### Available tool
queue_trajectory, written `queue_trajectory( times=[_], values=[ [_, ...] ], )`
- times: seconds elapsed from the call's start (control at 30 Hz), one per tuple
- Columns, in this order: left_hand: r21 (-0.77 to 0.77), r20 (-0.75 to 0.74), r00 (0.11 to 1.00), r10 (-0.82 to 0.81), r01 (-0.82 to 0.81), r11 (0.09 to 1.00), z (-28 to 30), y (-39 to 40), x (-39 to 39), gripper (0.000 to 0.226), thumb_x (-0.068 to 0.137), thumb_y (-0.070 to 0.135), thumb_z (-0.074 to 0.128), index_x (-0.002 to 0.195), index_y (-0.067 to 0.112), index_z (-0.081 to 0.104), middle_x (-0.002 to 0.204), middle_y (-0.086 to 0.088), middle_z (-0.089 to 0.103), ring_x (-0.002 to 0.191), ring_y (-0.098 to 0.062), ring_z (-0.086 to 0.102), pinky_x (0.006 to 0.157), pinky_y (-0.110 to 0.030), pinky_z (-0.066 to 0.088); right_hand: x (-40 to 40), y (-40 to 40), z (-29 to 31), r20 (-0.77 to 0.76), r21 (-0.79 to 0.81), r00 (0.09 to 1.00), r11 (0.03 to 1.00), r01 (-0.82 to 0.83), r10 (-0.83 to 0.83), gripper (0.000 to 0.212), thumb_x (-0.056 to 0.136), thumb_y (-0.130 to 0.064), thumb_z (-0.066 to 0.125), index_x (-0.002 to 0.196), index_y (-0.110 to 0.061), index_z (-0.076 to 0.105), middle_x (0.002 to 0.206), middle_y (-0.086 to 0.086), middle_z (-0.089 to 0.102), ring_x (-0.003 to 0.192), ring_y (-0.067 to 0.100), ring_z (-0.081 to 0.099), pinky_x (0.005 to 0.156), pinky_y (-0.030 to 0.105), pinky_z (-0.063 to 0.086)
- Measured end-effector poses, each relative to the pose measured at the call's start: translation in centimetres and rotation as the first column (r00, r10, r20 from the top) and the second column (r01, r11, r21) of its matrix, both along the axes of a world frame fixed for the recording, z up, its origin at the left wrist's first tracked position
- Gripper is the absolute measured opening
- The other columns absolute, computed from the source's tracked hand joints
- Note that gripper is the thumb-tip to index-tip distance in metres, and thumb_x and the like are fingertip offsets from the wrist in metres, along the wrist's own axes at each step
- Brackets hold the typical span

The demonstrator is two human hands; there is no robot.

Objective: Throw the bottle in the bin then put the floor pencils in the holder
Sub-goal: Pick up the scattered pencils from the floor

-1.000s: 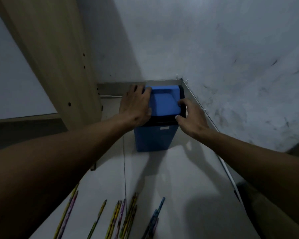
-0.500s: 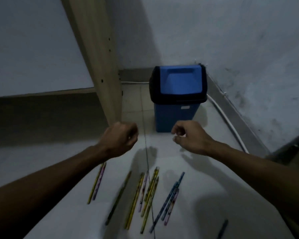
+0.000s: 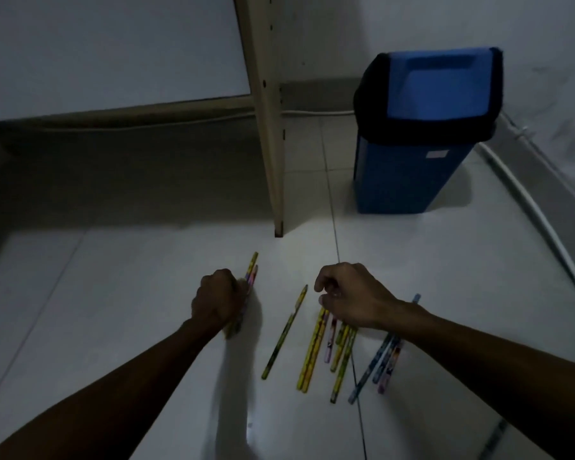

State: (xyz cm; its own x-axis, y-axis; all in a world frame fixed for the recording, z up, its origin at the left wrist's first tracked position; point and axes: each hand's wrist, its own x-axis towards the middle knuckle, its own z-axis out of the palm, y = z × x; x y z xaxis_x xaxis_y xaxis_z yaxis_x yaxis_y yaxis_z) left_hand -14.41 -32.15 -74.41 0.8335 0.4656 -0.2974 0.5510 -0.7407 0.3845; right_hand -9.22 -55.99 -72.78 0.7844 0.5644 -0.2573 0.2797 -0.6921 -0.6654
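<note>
Several coloured pencils lie on the pale tiled floor. My left hand (image 3: 218, 300) is shut on a yellow and pink pair of pencils (image 3: 252, 267), whose ends stick out above and below the fist. A single yellow-green pencil (image 3: 284, 333) lies between my hands. My right hand (image 3: 349, 297) hovers with curled fingers over the top ends of the pencil cluster (image 3: 337, 355), holding nothing that I can see. The blue bin (image 3: 402, 180) with a black rim and shut blue lid stands upright at the back right. No bottle and no holder are in view.
A pale wooden upright panel (image 3: 269, 144) stands on the floor left of the bin, with dark space under furniture to its left. A white pipe (image 3: 538, 220) runs along the right wall's base. Grey walls close the corner behind the bin.
Both hands left the bin's lid and came back and down to the floor pencils. My left hand closed on the left pair. The view tilted down and away from the bin.
</note>
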Motion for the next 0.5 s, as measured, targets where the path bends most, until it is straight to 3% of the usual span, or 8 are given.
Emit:
queue_trajectory(
  times=[0.1,0.23,0.3,0.4,0.5],
  values=[
    [-0.050,-0.033,0.999,0.017,-0.019,0.999,-1.3,0.2,-0.3,0.026,0.089,0.028,0.057,0.093,0.004,0.066,0.095,-0.018,0.069,0.086,-0.035,0.067,0.073,-0.039,0.056,-0.5,0.9,-0.7,-0.007,0.009,0.999,0.999,0.038,-0.038,0.015,0.082,-0.020,0.064,0.096,-0.021,0.068,0.092,0.000,0.064,0.088,0.015,0.061,0.079,0.032,0.054],
    [-0.027,0.005,1.000,0.017,-0.017,0.999,-1.9,-0.6,-0.8,0.027,0.092,0.030,0.057,0.102,0.005,0.064,0.103,-0.015,0.067,0.097,-0.035,0.063,0.073,-0.035,0.050,-0.9,1.7,-1.3,-0.056,0.023,0.996,0.997,0.070,-0.069,0.011,0.083,-0.014,0.066,0.093,-0.017,0.069,0.086,0.005,0.069,0.080,0.016,0.067,0.075,0.033,0.057],
    [-0.050,-0.001,0.999,0.036,-0.036,0.998,-2.0,-0.8,-0.6,0.030,0.091,0.032,0.060,0.100,0.004,0.067,0.101,-0.014,0.066,0.096,-0.033,0.063,0.069,-0.031,0.045,-1.1,1.9,-1.6,-0.090,0.022,0.993,0.997,0.076,-0.074,0.010,0.083,-0.013,0.066,0.091,-0.017,0.069,0.083,0.005,0.070,0.077,0.016,0.068,0.071,0.030,0.057],
    [-0.112,-0.016,0.998,0.055,-0.056,0.992,-2.4,-0.9,-0.4,0.033,0.087,0.034,0.063,0.098,0.005,0.073,0.099,-0.016,0.069,0.090,-0.031,0.066,0.070,-0.035,0.052,-1.6,2.3,-2.0,-0.109,0.034,0.990,0.996,0.088,-0.084,0.009,0.084,-0.011,0.066,0.087,-0.019,0.068,0.079,0.004,0.070,0.072,0.015,0.068,0.065,0.024,0.053],
    [-0.171,0.002,0.995,0.104,-0.102,0.980,-2.8,-0.8,-0.2,0.030,0.082,0.035,0.070,0.094,0.008,0.076,0.091,-0.013,0.072,0.086,-0.028,0.068,0.067,-0.031,0.050,-2.0,2.5,-2.4,-0.120,0.050,0.989,0.994,0.096,-0.089,0.011,0.083,-0.010,0.065,0.084,-0.020,0.067,0.080,0.006,0.071,0.073,0.018,0.070,0.065,0.027,0.055]
  ],
)
